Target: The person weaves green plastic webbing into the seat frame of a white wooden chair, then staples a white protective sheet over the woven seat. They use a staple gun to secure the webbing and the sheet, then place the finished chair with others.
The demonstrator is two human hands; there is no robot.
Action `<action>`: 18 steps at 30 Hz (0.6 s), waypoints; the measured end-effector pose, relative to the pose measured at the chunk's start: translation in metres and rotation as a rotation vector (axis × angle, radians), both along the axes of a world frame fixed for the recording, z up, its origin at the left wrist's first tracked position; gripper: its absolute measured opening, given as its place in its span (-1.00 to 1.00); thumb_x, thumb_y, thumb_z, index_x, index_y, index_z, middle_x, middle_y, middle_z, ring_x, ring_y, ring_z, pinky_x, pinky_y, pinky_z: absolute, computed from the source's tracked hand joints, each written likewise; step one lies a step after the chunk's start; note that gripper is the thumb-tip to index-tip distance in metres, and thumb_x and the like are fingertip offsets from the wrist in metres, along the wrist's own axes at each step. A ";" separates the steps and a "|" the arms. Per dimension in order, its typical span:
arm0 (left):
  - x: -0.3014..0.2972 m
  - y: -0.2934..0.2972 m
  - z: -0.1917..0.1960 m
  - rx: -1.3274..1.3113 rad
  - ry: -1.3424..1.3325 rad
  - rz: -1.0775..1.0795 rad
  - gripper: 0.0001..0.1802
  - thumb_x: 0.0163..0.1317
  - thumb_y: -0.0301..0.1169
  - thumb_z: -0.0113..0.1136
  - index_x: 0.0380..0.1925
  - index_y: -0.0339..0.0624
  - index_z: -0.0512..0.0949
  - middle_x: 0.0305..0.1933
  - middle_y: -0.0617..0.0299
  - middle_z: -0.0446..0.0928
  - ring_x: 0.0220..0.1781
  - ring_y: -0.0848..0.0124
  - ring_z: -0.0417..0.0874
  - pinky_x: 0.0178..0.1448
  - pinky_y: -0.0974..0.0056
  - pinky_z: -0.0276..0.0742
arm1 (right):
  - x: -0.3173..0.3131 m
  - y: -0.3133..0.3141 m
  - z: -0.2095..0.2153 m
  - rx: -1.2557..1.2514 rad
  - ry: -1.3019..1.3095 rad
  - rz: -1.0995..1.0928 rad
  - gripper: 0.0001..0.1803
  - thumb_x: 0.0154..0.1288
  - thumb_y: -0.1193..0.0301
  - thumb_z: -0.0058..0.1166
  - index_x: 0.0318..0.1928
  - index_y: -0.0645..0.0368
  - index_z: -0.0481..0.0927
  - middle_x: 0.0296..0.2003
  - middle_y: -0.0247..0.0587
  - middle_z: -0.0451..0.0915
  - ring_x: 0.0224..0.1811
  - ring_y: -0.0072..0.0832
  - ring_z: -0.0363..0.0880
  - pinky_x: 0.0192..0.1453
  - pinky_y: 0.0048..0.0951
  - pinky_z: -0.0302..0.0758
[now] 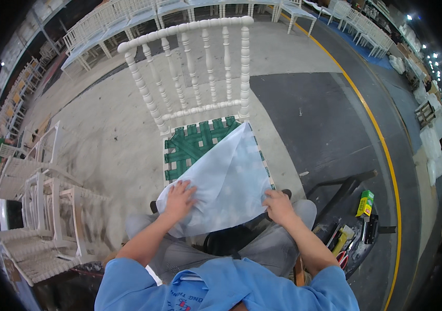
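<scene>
A white chair [187,29] is seen right ahead, its back turned to the far side, and its seat is being dressed: a pale cloth [236,189] is laid over the near and right part of it, slanting from the far right corner down to the near left. To the far left, the green webbing [196,141] is left bare, its straps crossed in a loose weave with gaps between. A loose flap of the cloth is folded along the slant, and the near edge is draped toward the lap, above the grey trousers [179,254].

And to the hands! The left hand [180,200] is set on the near left part of the cloth, palm down, its fingers spread wide across the fabric. The right hand [279,206] is placed at the near right edge, its fingers bent in narrow over the border; whether the cloth is truly pinched there cannot be told, as the fingertips are partly hidden.

Out to the right, a dark tray [358,267] is crowded with tools, red-handled scissors [342,258] among them, and a green and yellow box [365,203] is stood near its far end. Beyond, the floor is crossed by a curving yellow line [381,137]. Over on the left, pale chair frames [50,210] are bunched together, and along the far side a row of white chairs [108,28] is lined up.
</scene>
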State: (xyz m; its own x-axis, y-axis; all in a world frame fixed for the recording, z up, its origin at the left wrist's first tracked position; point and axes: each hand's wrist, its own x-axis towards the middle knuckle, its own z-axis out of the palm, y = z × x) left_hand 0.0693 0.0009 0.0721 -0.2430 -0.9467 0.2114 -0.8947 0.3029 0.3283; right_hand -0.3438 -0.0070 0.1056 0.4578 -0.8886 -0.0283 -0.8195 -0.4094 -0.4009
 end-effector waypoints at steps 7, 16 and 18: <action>0.079 -0.126 0.016 0.245 1.054 0.687 -0.51 0.45 -0.28 0.23 0.27 -0.33 0.55 0.23 -0.14 0.63 0.30 -0.01 0.63 0.37 0.05 0.50 | 0.003 -0.002 0.006 0.045 0.031 -0.027 -0.82 0.15 0.41 0.36 -0.20 0.01 0.82 0.25 -0.22 0.57 0.34 -0.14 0.47 0.32 -0.05 0.42; 0.059 -0.049 -0.017 0.216 0.439 0.873 -0.11 0.39 0.02 0.27 0.48 -0.42 0.27 0.48 -0.30 0.38 0.49 -0.11 0.42 0.58 -0.03 0.27 | -0.003 -0.032 0.006 0.220 -0.234 -0.427 -0.37 0.25 -0.01 0.40 0.19 0.14 0.70 0.23 0.15 0.60 0.27 0.10 0.57 0.32 0.00 0.50; 0.053 -0.029 -0.023 0.491 0.756 0.989 -0.05 0.40 0.14 0.24 0.47 -0.45 0.27 0.45 -0.25 0.41 0.44 -0.04 0.48 0.52 -0.02 0.36 | 0.002 -0.056 -0.005 0.361 -0.297 -0.606 -0.31 0.32 -0.03 0.35 0.26 0.22 0.62 0.22 0.19 0.61 0.22 0.08 0.62 0.28 -0.05 0.54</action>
